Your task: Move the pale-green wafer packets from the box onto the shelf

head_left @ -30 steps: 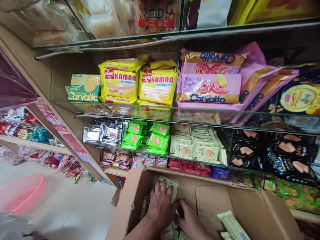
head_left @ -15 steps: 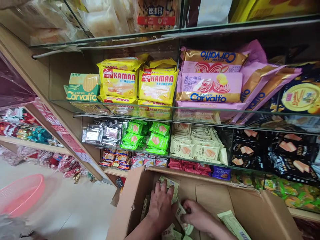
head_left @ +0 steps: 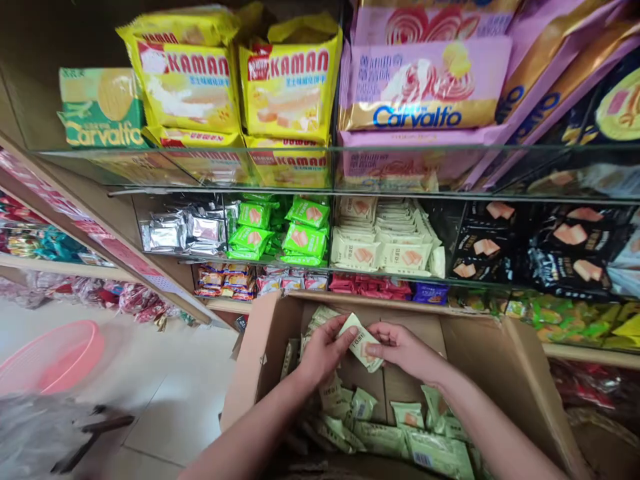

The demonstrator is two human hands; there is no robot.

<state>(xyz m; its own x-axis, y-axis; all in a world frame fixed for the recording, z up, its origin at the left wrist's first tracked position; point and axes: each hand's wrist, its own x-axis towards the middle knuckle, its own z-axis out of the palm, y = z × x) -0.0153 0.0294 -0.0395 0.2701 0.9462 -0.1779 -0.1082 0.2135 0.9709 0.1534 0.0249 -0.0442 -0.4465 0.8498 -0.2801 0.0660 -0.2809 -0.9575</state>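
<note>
A pale cream-green snack packet [head_left: 361, 341] is held up over an open cardboard box [head_left: 480, 347]. My left hand [head_left: 325, 348] pinches its left end between thumb and fingers, and my right hand [head_left: 397, 345] grips its right side. Beneath and around my hands, the box holds several more pale packets [head_left: 383, 439], lying loosely at odd angles. Some stand along the left inner wall. Behind the box, similar cream packets [head_left: 405, 253] are stacked in rows on a glass shelf.
Green packets [head_left: 305, 233], silver packets [head_left: 170, 232] and black packets [head_left: 487, 243] share that shelf. Above, a glass edge [head_left: 300, 173] fronts yellow KAMAN packs [head_left: 195, 83] and pink Carvalfo packs [head_left: 425, 83]. A pink basket [head_left: 65, 357] rests on the floor at left.
Both hands have risen from inside the box and come together on one packet. The view has shifted closer to the lower shelves, and more loose packets show in the box.
</note>
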